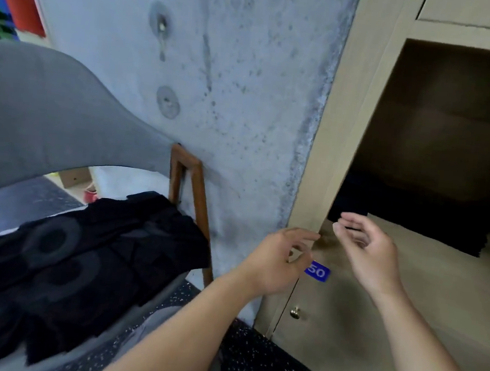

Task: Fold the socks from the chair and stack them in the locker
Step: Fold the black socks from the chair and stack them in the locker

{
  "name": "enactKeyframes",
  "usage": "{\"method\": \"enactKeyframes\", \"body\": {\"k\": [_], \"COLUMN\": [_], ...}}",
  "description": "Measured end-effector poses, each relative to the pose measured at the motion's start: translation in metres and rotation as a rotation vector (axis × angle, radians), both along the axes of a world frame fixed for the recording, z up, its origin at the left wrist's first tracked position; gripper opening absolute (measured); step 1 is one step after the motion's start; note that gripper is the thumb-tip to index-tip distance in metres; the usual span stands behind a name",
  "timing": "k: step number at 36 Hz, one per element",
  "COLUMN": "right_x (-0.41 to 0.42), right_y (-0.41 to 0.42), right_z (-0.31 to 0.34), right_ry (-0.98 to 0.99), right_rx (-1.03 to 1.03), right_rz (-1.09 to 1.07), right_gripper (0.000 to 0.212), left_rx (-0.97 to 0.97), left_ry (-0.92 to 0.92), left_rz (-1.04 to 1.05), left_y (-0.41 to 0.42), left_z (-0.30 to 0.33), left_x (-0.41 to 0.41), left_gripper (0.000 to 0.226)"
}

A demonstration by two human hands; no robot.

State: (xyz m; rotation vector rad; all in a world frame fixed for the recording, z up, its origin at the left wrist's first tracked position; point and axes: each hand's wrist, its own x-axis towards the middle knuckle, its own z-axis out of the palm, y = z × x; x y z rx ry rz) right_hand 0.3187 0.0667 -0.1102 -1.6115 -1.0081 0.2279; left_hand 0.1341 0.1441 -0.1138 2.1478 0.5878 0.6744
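Concrete wall (231, 94) stands between grey chair (50, 112), heaped with black socks (80, 265), and beige locker (345, 153); left hand (275, 263) and right hand (371, 254) hover loosely curled, empty.

mottled grey concrete wall (233, 79) (two round plugs) above dark speckled floor (265, 366).

A pile of black socks (80, 265) is lying on the seat of a grey chair (44, 112) at the left, against a concrete wall (233, 79). The left hand (278, 260) and the right hand (366, 251) are hovering near each other in front of the open beige locker (323, 163), fingers loosely curled, holding nothing. Dark folded socks (413, 228) are resting on the locker's shelf, just beyond the right hand. A blue label (317, 271) reading 50 is showing below the hands.
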Motion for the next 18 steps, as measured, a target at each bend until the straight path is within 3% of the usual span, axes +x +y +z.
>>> {"method": "enactKeyframes", "body": {"k": [18], "right_x": [-0.129], "right_y": [0.034], "right_z": [-0.001], "right_ry": [-0.035], "right_rx": [-0.062], "right_rz": [0.398], "right_gripper": [0.030], "left_rx": [0.087], "left_ry": [0.015], "left_rz": [0.307], "left_y": [0.004], "left_z": [-0.017], "left_x": [-0.112], "left_gripper": [0.036]}}
